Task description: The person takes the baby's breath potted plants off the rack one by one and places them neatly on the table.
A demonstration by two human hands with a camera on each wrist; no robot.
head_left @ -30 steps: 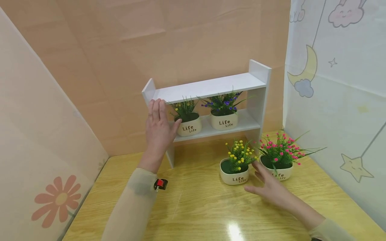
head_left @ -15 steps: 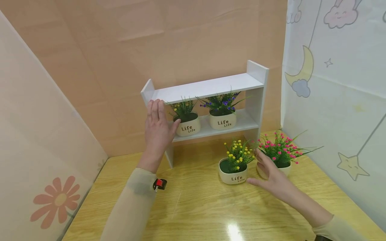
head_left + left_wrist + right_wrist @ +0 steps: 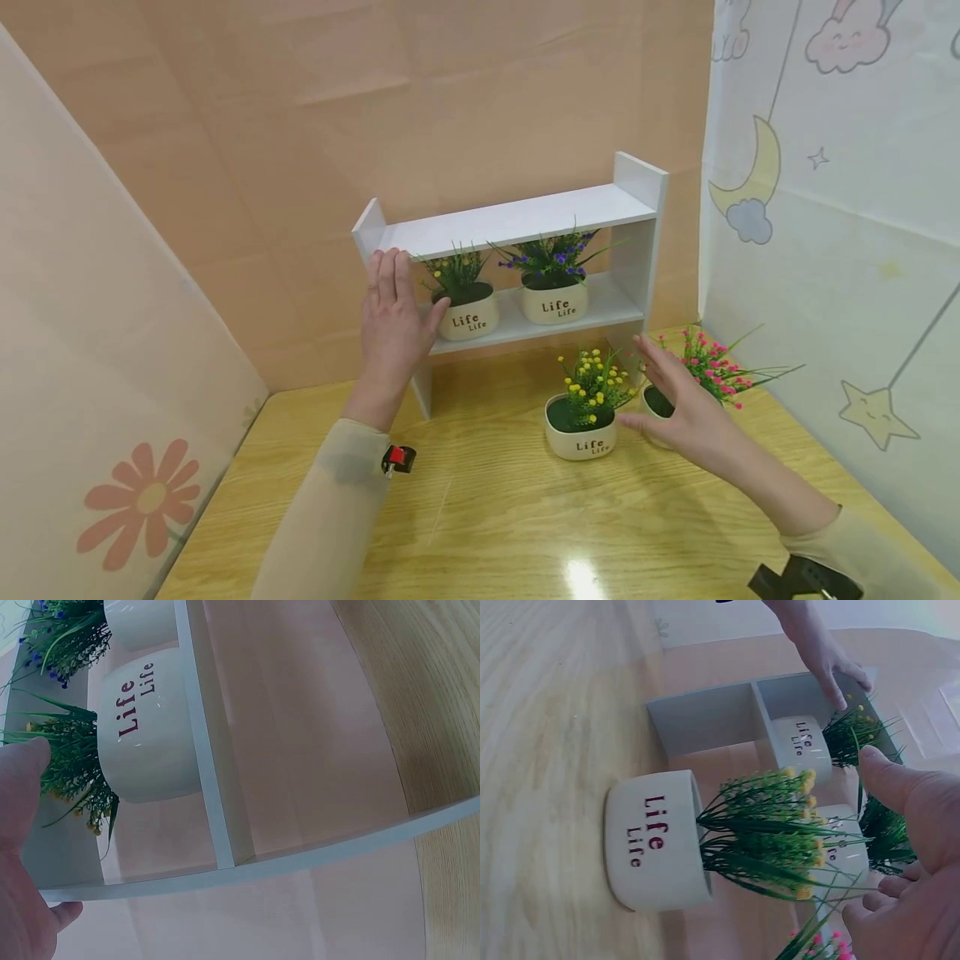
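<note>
My left hand (image 3: 393,325) rests against the left upright of a white two-tier shelf (image 3: 517,223), fingers straight, thumb spread towards a potted plant with yellow-orange flowers (image 3: 468,317). That pot and a potted plant with purple flowers (image 3: 555,302) stand upright on the middle board. On the table, a potted plant with yellow flowers (image 3: 581,437) stands in front of the shelf. My right hand (image 3: 693,421) hovers just right of it, fingers extended and thumb apart, holding nothing. Behind this hand, a potted plant with pink flowers (image 3: 716,371) is partly hidden.
The wooden table (image 3: 465,525) carries the shelf and two of the pots. An orange-beige backdrop (image 3: 465,100) stands behind the shelf. White printed panels flank the table, the right panel (image 3: 832,292) near the pink-flowered plant.
My right hand has moved up and slightly right, from the yellow-flowered plant's side to in front of the pink-flowered pot. The left hand stays at the shelf's upright.
</note>
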